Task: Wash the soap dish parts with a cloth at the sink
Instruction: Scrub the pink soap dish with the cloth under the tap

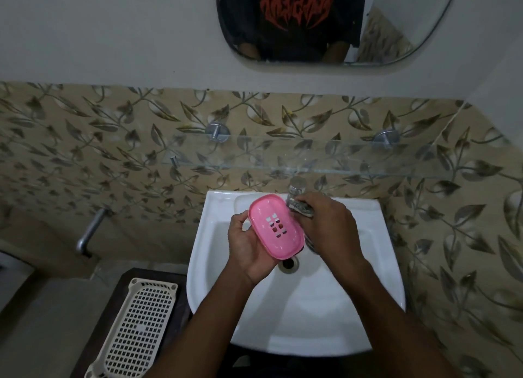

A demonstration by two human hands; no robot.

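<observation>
Two hands over the white ceramic sink (pixel 368 264). Left hand (pixel 252 250) grips the pink oval plastic soap dish tray (pixel 276 229) from 7 o'clock, long axis 11-to-5, above the drain (pixel 288 264). Right hand (pixel 328 227) is just beside its 3 o'clock edge, fingers curled round the grey patterned cloth (pixel 304 208) and placed to wipe.

A pink oval plastic soap dish tray (pixel 276 226), pierced by a cluster of small drain slots in its middle, is held tilted above the white ceramic sink (pixel 311 307) in the left hand (pixel 249 247). A grey patterned cloth (pixel 304 208) sits bunched in the right hand (pixel 328 227), just beside the tray's right edge.
</observation>
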